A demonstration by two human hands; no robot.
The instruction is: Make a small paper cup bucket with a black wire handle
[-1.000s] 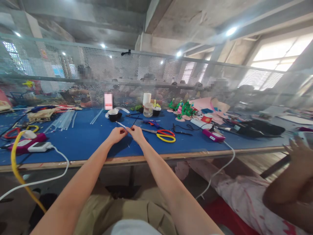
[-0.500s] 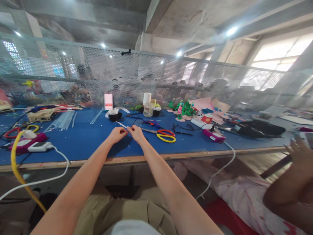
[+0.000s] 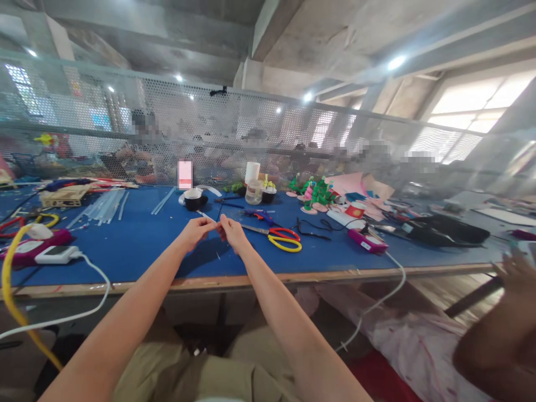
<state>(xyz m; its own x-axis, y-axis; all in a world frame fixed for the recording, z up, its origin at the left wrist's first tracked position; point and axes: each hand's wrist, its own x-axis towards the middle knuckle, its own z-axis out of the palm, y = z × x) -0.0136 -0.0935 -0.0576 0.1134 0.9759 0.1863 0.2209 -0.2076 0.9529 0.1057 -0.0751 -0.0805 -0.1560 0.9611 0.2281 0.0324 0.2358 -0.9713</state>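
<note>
My left hand (image 3: 195, 233) and my right hand (image 3: 233, 233) meet above the table near its front edge, fingertips touching, both pinching closed. A thin pale strip (image 3: 204, 214) slants up and left from the fingertips and seems held in my left hand. From my right fingertips rises a short, thin dark piece (image 3: 220, 211), its kind too small to tell. Scissors (image 3: 285, 238) with red and yellow handles lie right of my right hand, blades toward it. Beyond my left hand stands a black and white cup (image 3: 193, 199).
A blue glue gun (image 3: 260, 216) lies behind the scissors. Farther back are a clear jar (image 3: 253, 192) and green craft figures (image 3: 320, 192). Clear glue sticks (image 3: 103, 206) and a purple power strip (image 3: 37, 248) lie left. At right are another power strip (image 3: 367, 241) and a co-worker's hand (image 3: 517, 268).
My right hand has turned slightly, and the dark piece at its fingertips now sits farther left and more upright. My hands stay together. The view has shifted a little.
</note>
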